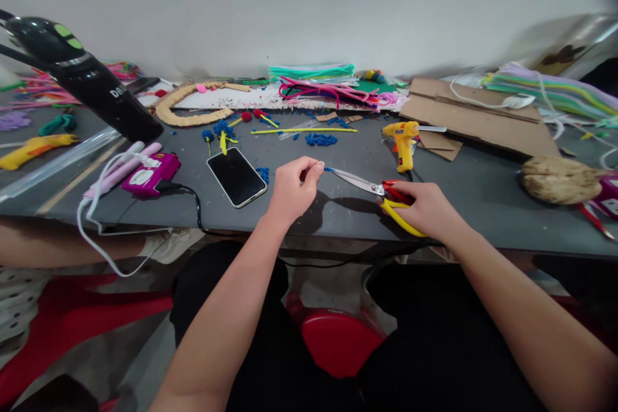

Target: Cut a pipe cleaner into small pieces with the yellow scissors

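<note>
My right hand (422, 206) grips the red and yellow handles of a pair of scissors (360, 181), its blades pointing left. At the blade tips is a short piece of blue pipe cleaner (329, 169). My left hand (297, 187) pinches the other end of that piece between thumb and fingers, which hide most of it. Beyond my hands lies a pile of cut blue pieces (321, 140), and behind it a long yellow pipe cleaner (304, 131). Blue fuzzy flowers with yellow stems (223, 132) rest by the top of a smartphone (236, 177).
A yellow hot glue gun (404, 141) lies beyond the scissors, near cardboard sheets (473, 112). To the left are a purple power adapter (152, 175) with cables and a tilted black bottle-shaped device (96, 77). Pipe cleaner bundles (311, 72) line the wall. Another person's leg (72, 243) shows below the table.
</note>
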`<state>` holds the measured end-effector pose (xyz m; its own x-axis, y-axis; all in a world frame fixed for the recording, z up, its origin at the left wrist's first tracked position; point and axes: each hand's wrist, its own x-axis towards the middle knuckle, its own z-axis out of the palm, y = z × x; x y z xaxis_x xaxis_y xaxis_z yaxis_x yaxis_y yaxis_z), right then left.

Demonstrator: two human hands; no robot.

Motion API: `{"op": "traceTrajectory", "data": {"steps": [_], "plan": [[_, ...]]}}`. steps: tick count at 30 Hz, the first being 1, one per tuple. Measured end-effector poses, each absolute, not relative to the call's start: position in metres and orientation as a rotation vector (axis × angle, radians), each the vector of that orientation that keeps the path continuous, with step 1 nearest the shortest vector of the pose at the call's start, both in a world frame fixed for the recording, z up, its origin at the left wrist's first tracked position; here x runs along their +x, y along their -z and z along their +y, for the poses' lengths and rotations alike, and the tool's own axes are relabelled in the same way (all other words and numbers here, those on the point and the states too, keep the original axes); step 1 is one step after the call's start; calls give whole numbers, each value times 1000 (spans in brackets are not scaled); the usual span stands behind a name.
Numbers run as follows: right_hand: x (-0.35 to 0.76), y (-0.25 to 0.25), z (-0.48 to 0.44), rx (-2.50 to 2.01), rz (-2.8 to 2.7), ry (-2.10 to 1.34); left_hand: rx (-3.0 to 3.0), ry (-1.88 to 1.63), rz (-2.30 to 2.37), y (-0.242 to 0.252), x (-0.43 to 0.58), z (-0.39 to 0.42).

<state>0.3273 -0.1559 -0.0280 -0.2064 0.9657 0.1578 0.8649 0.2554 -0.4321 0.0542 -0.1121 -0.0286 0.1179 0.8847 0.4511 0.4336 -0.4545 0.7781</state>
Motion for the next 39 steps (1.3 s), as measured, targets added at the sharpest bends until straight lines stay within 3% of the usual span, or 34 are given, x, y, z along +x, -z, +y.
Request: {"op": "traceTrajectory", "data": {"steps": [39], "plan": [[329,32,-156,-1682,-2143,-362,1961,-1310,1253,30,54,-111]]}}
